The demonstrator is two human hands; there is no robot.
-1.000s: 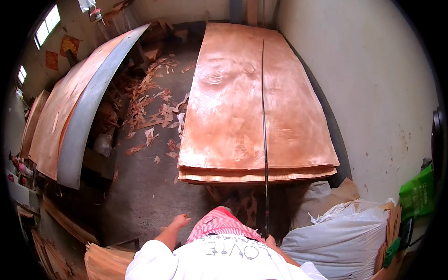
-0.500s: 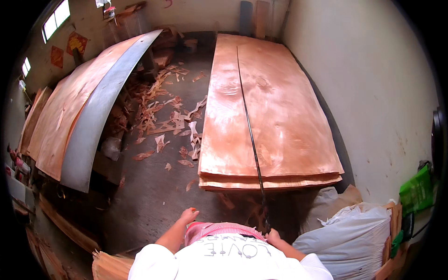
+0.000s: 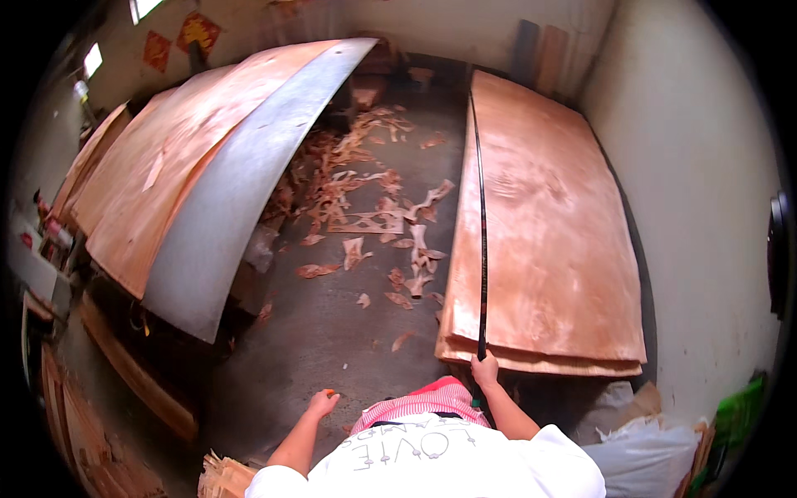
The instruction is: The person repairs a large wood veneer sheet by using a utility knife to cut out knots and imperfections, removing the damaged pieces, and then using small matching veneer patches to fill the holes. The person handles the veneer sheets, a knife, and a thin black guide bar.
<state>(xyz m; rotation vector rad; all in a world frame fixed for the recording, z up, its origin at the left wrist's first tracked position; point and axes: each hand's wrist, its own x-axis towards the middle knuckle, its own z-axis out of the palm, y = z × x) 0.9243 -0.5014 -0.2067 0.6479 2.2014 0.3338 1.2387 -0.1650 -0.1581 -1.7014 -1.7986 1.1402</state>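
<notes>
My right hand (image 3: 485, 370) is closed round the lower end of a long, thin black rod (image 3: 483, 257). The rod stretches away from me over the left part of a stack of reddish wood veneer sheets (image 3: 556, 266), its tip near the stack's far end. I cannot tell whether it touches the top sheet. Low over the floor, my left hand (image 3: 322, 403) is closed, with a small orange spot at its fingertips. What that spot belongs to is too small to make out.
To the left, more veneer sheets (image 3: 158, 191) lie beside a long grey panel (image 3: 249, 174) on a raised support. Veneer scraps (image 3: 357, 187) litter the floor between the stacks. A pale wall (image 3: 697, 216) runs along the right; a white plastic-covered bundle (image 3: 647, 456) sits at lower right.
My right hand has moved forward to the near edge of the right stack, and the rod has swung leftward across the sheets. The view has turned left. My left hand remains low and closed.
</notes>
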